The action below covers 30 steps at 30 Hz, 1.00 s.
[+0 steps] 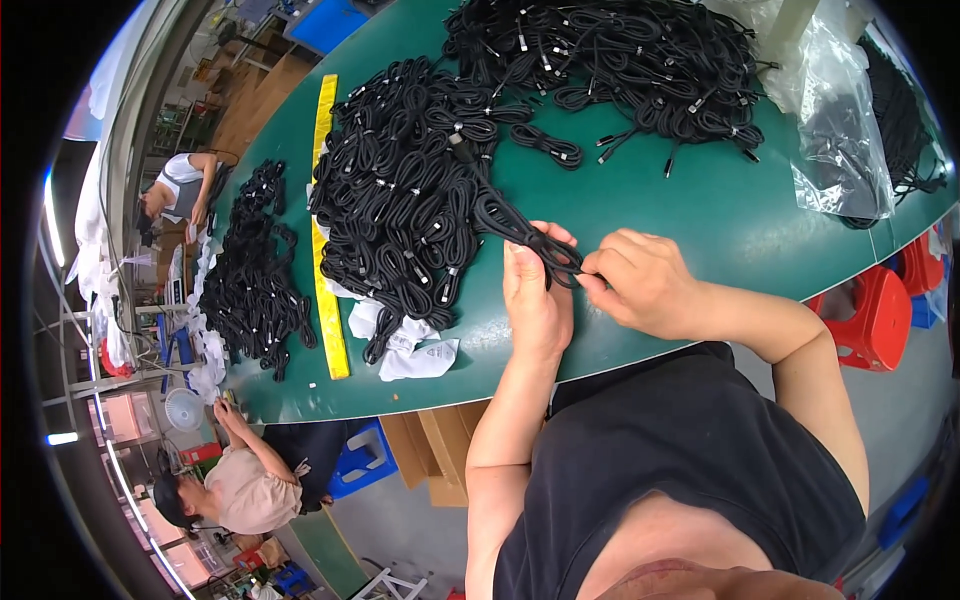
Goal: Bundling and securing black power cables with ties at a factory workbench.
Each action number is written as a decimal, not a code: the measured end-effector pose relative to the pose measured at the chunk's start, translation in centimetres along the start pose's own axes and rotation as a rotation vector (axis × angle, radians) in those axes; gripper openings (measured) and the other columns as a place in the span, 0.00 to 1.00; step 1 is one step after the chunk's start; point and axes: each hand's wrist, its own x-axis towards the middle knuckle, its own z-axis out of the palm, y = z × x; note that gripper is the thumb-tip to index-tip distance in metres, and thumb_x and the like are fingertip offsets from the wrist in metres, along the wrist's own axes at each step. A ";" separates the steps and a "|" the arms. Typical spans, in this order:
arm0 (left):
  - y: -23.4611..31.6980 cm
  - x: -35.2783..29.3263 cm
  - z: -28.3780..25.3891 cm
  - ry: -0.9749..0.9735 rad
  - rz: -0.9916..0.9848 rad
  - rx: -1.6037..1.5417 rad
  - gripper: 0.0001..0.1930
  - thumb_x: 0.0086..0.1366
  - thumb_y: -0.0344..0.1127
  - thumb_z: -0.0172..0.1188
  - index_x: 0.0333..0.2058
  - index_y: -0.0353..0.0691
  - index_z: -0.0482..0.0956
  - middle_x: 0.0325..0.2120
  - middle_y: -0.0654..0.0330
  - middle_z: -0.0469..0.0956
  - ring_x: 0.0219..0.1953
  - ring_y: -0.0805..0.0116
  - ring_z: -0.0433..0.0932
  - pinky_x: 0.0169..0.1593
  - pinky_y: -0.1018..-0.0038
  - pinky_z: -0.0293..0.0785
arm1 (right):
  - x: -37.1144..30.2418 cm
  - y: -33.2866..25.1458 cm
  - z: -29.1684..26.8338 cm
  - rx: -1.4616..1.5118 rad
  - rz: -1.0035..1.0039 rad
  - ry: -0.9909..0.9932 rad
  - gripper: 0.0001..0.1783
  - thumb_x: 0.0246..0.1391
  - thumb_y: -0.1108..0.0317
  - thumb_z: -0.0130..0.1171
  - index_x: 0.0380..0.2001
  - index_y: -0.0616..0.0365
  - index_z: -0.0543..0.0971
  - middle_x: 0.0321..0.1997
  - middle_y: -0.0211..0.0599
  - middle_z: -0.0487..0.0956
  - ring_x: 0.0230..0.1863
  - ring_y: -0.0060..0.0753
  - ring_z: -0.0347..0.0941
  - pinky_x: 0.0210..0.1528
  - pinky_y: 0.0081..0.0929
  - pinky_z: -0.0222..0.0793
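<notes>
A coiled black cable [503, 218] is held up over the table's near edge. My left hand [538, 308] is closed round its near end, with the thumb laid along the coil. My right hand [642, 280] is closed in a pinch at the same end of the coil, and its fingertips hide what exactly they grip. Just beyond the hands lies a big heap of bundled black cables [400, 180], many with silver plugs showing. The far end of the held coil overlaps this heap in the view.
The green table [600, 200] carries another cable heap [610, 60] at the back and a single coil [546, 145]. A yellow strip [328, 250] divides off more cables [258, 270]. Clear plastic bags [840, 130] lie right. Two people sit left; red stools [868, 320] stand right.
</notes>
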 end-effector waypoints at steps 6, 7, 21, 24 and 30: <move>0.0 -0.9 0.5 -0.009 0.067 0.112 0.17 0.67 0.48 0.42 0.43 0.40 0.61 0.36 0.59 0.65 0.38 0.72 0.65 0.45 0.75 0.63 | 0.3 -0.3 0.8 0.081 -0.020 0.105 0.09 0.37 0.74 0.62 0.23 0.57 0.71 0.20 0.32 0.70 0.19 0.33 0.67 0.17 0.28 0.62; 0.1 -0.8 0.5 -0.009 0.067 0.113 0.17 0.67 0.48 0.42 0.43 0.40 0.61 0.36 0.59 0.65 0.38 0.72 0.65 0.45 0.75 0.63 | 0.4 -0.4 0.5 0.082 -0.020 0.106 0.09 0.37 0.74 0.62 0.23 0.57 0.71 0.20 0.32 0.70 0.19 0.33 0.67 0.17 0.28 0.62; -0.7 -0.8 1.1 -0.056 -0.010 0.026 0.16 0.67 0.46 0.43 0.46 0.43 0.58 0.38 0.59 0.63 0.40 0.71 0.63 0.48 0.74 0.59 | 1.2 -1.0 0.2 0.035 -0.047 0.136 0.08 0.38 0.73 0.61 0.22 0.58 0.71 0.18 0.33 0.70 0.18 0.34 0.68 0.18 0.29 0.63; -0.7 -1.0 1.3 -0.006 -0.036 0.054 0.17 0.68 0.47 0.41 0.47 0.43 0.57 0.39 0.60 0.64 0.42 0.72 0.63 0.50 0.74 0.59 | 1.8 -0.8 0.0 -0.047 -0.036 0.166 0.08 0.38 0.72 0.61 0.21 0.59 0.71 0.18 0.34 0.71 0.19 0.35 0.69 0.19 0.29 0.64; -0.8 -1.2 0.2 -0.033 -0.048 0.037 0.16 0.68 0.46 0.40 0.47 0.42 0.58 0.40 0.59 0.65 0.42 0.72 0.65 0.49 0.74 0.61 | 1.8 -0.1 0.1 0.099 0.025 0.080 0.07 0.40 0.71 0.60 0.21 0.59 0.72 0.19 0.34 0.71 0.20 0.35 0.69 0.20 0.31 0.64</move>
